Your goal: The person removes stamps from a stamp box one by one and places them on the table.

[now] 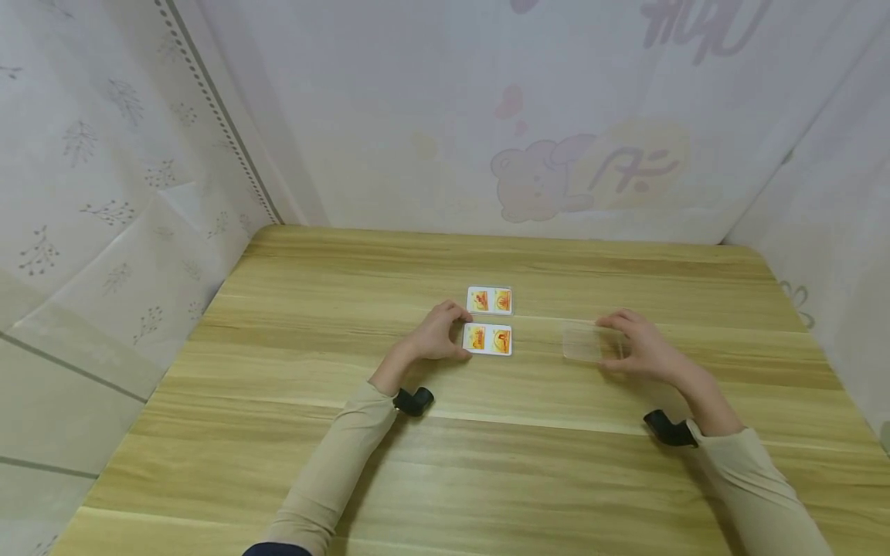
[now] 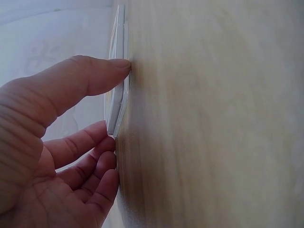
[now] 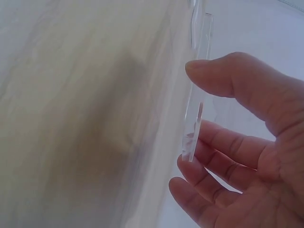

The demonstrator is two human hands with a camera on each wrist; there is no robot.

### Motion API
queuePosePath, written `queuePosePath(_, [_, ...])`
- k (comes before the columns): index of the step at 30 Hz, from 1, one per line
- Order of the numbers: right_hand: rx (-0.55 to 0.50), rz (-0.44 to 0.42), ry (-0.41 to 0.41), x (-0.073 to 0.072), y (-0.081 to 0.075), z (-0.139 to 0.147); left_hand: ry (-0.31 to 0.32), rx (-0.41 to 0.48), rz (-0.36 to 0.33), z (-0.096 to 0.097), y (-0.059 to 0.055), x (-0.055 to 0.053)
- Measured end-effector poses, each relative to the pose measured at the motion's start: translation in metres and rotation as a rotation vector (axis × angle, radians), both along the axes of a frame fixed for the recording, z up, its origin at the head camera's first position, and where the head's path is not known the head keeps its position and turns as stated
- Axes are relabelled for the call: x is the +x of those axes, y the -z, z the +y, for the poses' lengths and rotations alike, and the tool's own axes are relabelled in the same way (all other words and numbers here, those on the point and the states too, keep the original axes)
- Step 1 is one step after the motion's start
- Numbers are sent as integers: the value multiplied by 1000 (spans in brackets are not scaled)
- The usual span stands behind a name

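Clear case [image 1: 582, 345], right of centre, looks light, stiff, slick, so grip edges; right fingers [image 3: 232, 145] pinch it, left fingers [image 2: 76, 146] the lower central card [image 1: 488, 340].

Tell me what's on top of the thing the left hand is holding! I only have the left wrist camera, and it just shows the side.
Observer: The head view shows a white card on top, with two orange-and-yellow pictures.
Operator: Cool! What's the other hand doing?
Observer: The right hand is holding a clear plastic piece.
Operator: Is there another card?
Observer: Yes, the head view shows a second card just beyond the first, farther from the person.
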State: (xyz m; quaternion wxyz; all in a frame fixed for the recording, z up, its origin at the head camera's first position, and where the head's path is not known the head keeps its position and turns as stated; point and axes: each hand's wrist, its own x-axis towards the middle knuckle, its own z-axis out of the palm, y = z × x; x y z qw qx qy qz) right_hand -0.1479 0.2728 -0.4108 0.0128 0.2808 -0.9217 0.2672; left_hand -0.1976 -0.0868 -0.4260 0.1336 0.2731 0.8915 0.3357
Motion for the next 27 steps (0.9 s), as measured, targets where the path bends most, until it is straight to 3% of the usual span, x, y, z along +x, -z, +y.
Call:
queuePosePath(7, [21, 4, 8, 2, 4, 9, 0, 2, -7, 0, -1, 0])
queuePosePath(27, [58, -101, 57, 5, 8, 17, -2, 5, -9, 1, 0, -1])
